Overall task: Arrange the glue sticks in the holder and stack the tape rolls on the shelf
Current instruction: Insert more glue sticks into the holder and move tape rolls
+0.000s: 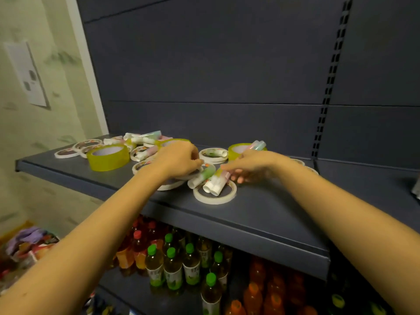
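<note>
Glue sticks and tape rolls lie scattered on a dark shelf (250, 214). A wide yellow tape roll (108, 157) stands at the left, another yellow roll (236, 150) behind my right hand. Thin white tape rolls (214, 194) lie flat around the middle. Several pastel glue sticks (201, 177) rest across them in front of my hands, and more glue sticks (145, 138) are piled at the back. My left hand (179, 160) presses down on the white rolls, fingers curled. My right hand (252, 165) has its fingertips on a bunch of glue sticks (216, 183). No holder is in view.
Below the shelf stand rows of drink bottles (172, 267) with green, red and orange caps. A wall with a white panel (27, 73) is at the left. A slotted upright (327, 87) runs down the shelf's back panel. Packaged goods (29, 244) lie at the lower left.
</note>
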Demonstrator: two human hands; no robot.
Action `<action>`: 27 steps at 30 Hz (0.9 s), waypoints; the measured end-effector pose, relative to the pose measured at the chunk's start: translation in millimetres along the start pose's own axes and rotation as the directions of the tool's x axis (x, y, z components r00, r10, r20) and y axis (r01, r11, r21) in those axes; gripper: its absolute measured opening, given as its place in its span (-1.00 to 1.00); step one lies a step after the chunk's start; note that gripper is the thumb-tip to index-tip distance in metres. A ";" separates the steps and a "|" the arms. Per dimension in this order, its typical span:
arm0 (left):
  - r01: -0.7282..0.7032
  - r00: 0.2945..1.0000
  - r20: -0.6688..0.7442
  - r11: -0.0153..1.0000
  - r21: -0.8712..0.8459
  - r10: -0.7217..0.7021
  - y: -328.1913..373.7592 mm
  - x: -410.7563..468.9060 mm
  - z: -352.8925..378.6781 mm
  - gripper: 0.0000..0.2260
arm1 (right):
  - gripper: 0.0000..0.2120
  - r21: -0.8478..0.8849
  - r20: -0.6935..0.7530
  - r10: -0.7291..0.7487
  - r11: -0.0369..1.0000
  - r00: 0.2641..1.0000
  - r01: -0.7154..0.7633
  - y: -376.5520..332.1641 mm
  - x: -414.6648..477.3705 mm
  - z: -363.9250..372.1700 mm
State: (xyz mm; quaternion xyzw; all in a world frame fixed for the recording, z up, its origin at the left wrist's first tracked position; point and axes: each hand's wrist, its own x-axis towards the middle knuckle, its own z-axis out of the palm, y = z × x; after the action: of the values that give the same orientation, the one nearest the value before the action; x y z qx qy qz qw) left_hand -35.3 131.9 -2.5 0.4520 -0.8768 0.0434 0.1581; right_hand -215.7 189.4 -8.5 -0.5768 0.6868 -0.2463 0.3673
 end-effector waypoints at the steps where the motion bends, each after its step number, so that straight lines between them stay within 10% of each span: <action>1: -0.029 0.998 0.051 1.000 -0.006 0.030 -0.2 6.7 1.7 -0.74 | -0.76 0.003 -0.029 0.006 1.000 1.000 -0.006 -2.6 -2.5 -3.7; 11: -0.112 0.951 0.272 0.985 -0.128 0.144 1.5 40.0 24.7 -0.69 | -0.81 0.117 -0.346 -0.009 0.992 0.938 0.052 -4.4 -50.0 -19.4; 22: -0.174 0.956 -0.274 0.951 -0.257 0.101 29.9 17.3 -29.7 -0.73 | -0.87 0.069 -0.679 0.050 0.998 0.732 -0.004 48.6 -119.1 -24.6; 27: -0.363 0.929 -0.269 0.770 -0.526 0.254 108.4 0.5 -45.6 -0.88 | -0.88 0.019 -0.760 0.028 1.000 0.650 -0.020 84.4 -163.9 -47.5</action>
State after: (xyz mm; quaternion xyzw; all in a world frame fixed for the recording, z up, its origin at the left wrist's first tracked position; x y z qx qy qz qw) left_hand -112.1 205.1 48.1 0.2279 -0.8937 -0.1522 0.3553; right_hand -294.1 362.8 -7.7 -0.4100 0.7840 -0.4633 0.0522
